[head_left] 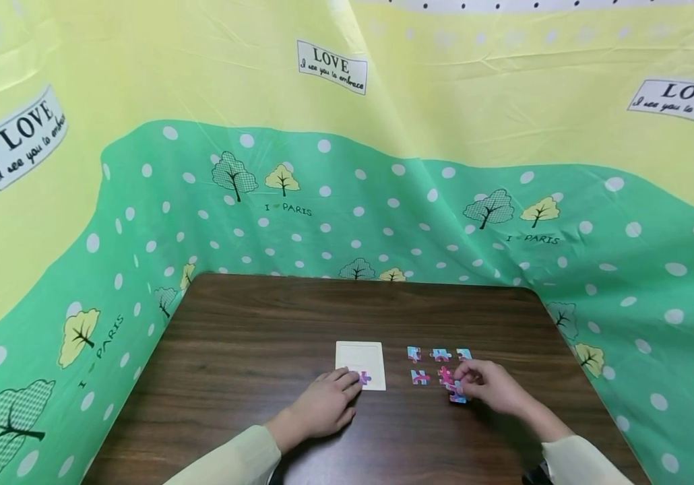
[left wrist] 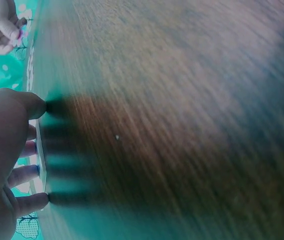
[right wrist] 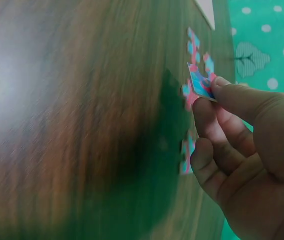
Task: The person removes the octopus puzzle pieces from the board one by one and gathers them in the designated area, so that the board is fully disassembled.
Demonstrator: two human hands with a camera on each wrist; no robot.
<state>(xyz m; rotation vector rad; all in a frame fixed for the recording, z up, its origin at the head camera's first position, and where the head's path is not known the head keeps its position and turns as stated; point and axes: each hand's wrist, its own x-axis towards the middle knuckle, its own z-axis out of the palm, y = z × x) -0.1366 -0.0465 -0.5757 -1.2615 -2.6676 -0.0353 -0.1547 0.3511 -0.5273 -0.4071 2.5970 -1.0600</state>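
Note:
My right hand (head_left: 492, 385) pinches a blue and pink jigsaw piece (right wrist: 201, 82) between thumb and fingers, tilted above the table. Just past it lies a pink jigsaw piece (head_left: 445, 374), partly behind the held one in the right wrist view. My left hand (head_left: 325, 403) rests at the lower left of a cream puzzle board (head_left: 356, 356), fingers extended with their tips down on the board and table. On that board, beside the left fingertips, lies a purple-pink jigsaw piece (head_left: 364, 378); the fingers may cover part of it.
More loose jigsaw pieces lie right of the board, among them one at the upper left (head_left: 414, 353), one at the upper middle (head_left: 440, 354) and one at the lower left (head_left: 420, 377). The brown wooden table (head_left: 250, 323) is bordered by a patterned green and yellow curtain (head_left: 335, 229).

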